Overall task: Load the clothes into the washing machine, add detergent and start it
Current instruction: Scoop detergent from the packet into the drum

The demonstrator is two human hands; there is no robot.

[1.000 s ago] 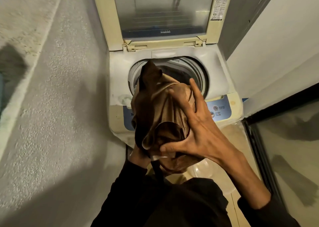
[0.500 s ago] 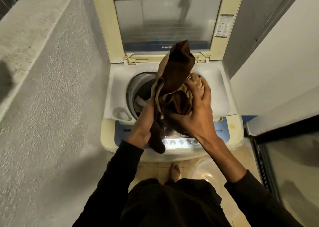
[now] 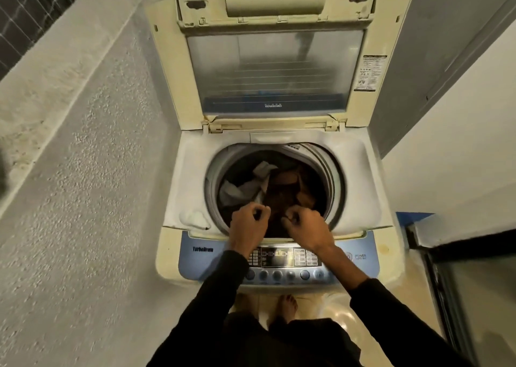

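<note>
Top-loading cream washing machine (image 3: 178,188), hinged glass lid (image 3: 273,67) up. Brown and grey clothes (image 3: 282,188) sit in the round steel drum (image 3: 213,171), brown at 3 o'clock, grey at 10. Left hand (image 3: 248,224) and right hand (image 3: 305,228) hover over the drum's 6 o'clock rim, fingers curled; can't tell whether they pinch any cloth, looks like nothing. Judging: loading mostly done. No detergent in view. Blue control panel (image 3: 201,255) at 6 o'clock untouched, so start pending.
</note>
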